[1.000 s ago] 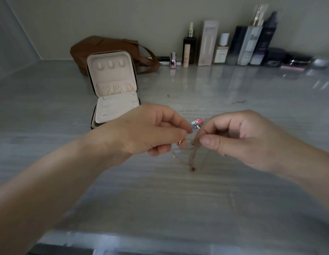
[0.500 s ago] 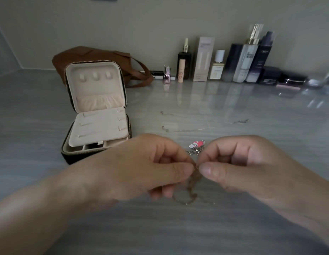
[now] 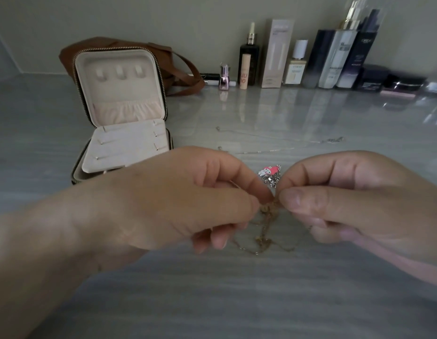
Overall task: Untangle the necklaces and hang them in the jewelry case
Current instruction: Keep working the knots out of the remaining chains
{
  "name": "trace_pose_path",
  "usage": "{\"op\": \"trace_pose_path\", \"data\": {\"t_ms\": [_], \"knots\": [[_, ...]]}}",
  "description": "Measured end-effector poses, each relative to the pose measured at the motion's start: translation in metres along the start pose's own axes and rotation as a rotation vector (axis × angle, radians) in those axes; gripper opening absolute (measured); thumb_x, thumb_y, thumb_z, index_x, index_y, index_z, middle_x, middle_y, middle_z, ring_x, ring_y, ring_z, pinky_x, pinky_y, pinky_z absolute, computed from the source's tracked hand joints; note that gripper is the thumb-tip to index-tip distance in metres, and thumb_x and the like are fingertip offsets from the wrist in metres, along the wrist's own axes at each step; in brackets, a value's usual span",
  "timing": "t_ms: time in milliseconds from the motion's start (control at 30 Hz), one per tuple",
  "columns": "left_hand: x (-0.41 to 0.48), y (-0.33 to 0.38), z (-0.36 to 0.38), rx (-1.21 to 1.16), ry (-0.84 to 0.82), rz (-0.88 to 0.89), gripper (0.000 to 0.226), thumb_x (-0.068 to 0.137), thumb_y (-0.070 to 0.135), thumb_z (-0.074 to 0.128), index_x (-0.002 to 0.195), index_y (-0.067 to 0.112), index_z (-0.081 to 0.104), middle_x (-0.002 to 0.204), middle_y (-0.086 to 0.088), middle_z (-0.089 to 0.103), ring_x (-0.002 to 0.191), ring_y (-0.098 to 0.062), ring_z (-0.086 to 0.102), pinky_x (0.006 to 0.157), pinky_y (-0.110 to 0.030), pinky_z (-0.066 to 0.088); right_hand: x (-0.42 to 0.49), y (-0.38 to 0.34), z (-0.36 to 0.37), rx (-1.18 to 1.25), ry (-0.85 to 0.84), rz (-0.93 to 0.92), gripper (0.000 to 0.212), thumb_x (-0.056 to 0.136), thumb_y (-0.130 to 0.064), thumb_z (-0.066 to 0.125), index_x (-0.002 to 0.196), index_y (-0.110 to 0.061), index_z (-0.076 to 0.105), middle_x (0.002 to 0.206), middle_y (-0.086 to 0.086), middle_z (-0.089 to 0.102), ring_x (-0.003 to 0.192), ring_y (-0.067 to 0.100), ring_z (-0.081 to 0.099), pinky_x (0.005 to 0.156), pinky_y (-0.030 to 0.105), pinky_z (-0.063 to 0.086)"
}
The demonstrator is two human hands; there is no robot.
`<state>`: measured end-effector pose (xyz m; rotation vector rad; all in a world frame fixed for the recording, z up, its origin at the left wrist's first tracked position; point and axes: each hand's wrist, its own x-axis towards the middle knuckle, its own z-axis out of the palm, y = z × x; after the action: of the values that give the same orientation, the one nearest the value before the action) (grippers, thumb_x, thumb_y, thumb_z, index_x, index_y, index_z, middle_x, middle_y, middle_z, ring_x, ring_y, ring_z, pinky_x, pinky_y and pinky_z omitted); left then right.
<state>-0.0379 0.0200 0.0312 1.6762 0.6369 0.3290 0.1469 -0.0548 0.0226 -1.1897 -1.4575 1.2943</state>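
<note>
On grey counter (image 3: 237,302), case (image 3: 122,94), btls (image 3: 334,57) by wall (image 3: 163,18)

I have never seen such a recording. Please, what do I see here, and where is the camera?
There is no machine here: a person works with bare hands. The camera sits on the person's head and looks forward and down. The left hand and the right hand both pinch tangled gold necklaces over the grey table. Behind them lie thin silver chains and a pink charm. The jewelry case stands open at the left. A brown bag and cosmetic bottles stand along the wall.
</note>
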Motion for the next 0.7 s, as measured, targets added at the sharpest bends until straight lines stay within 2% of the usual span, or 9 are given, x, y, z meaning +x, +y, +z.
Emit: {"op": "trace_pose_path", "data": {"t_ms": [67,133,267,367,500,567,700], "knots": [[0.0000,0.0009,0.0010,-0.055,-0.009,-0.005,0.018,0.059,0.013,0.064,0.072,0.023,0.073,0.052,-0.001,0.054,0.036,-0.008,0.044,0.035,-0.018,0.035,0.0001,-0.0025,0.0006,0.008,-0.011,-0.008,0.008,0.064,-0.025,0.075,0.061,-0.019,0.070,0.048,-0.003,0.048,0.037,0.005,0.034,0.040,0.010,0.032],[0.0000,0.0021,0.0009,-0.105,-0.012,-0.011,0.018,0.063,0.012,0.058,0.068,0.020,0.073,0.051,0.000,0.053,0.035,-0.008,0.042,0.035,-0.018,0.034,0.0001,-0.0034,-0.0001,0.002,0.003,-0.016,0.011,0.067,-0.023,0.073,0.057,-0.020,0.068,0.048,-0.002,0.051,0.037,0.006,0.035,0.040,0.009,0.033],[-0.0003,0.0047,-0.0001,-0.205,-0.064,-0.060,0.016,0.065,0.013,0.058,0.066,0.015,0.074,0.051,0.000,0.052,0.034,-0.007,0.041,0.034,-0.018,0.033,-0.0007,-0.0036,-0.0003,0.024,-0.008,-0.028,0.012,0.065,-0.030,0.071,0.062,-0.019,0.070,0.049,-0.003,0.052,0.038,0.005,0.036,0.042,0.008,0.035],[-0.0001,0.0063,-0.0010,-0.271,-0.110,-0.103,0.016,0.066,0.015,0.058,0.065,0.013,0.073,0.051,0.000,0.051,0.034,-0.007,0.040,0.034,-0.017,0.032,-0.0011,-0.0045,0.0006,0.018,0.033,-0.029,0.008,0.059,-0.022,0.076,0.058,-0.018,0.069,0.048,-0.001,0.049,0.037,0.007,0.034,0.040,0.009,0.033],[0.0013,0.0073,-0.0004,-0.305,-0.147,-0.133,0.013,0.068,0.029,0.067,0.064,0.017,0.071,0.052,0.004,0.047,0.038,-0.006,0.039,0.037,-0.018,0.032,-0.0011,-0.0061,0.0018,0.029,0.051,-0.037,0.015,0.058,-0.032,0.068,0.058,-0.016,0.070,0.047,0.000,0.048,0.037,0.007,0.033,0.040,0.010,0.032],[0.0018,0.0053,0.0000,-0.303,-0.165,-0.106,0.014,0.070,0.030,0.075,0.062,0.020,0.070,0.053,0.006,0.045,0.040,-0.005,0.039,0.039,-0.017,0.033,-0.0015,-0.0051,0.0018,0.022,0.022,-0.050,0.020,0.059,-0.035,0.070,0.063,-0.015,0.071,0.049,-0.002,0.049,0.038,0.006,0.035,0.041,0.010,0.033],[0.0030,0.0018,-0.0007,-0.316,-0.121,-0.086,0.008,0.063,0.025,0.073,0.061,0.019,0.068,0.051,0.008,0.046,0.038,-0.004,0.039,0.039,-0.016,0.035,-0.0004,-0.0046,0.0033,0.015,0.020,-0.050,0.018,0.060,-0.035,0.067,0.059,-0.017,0.069,0.049,-0.003,0.049,0.039,0.006,0.034,0.041,0.011,0.032]]}}
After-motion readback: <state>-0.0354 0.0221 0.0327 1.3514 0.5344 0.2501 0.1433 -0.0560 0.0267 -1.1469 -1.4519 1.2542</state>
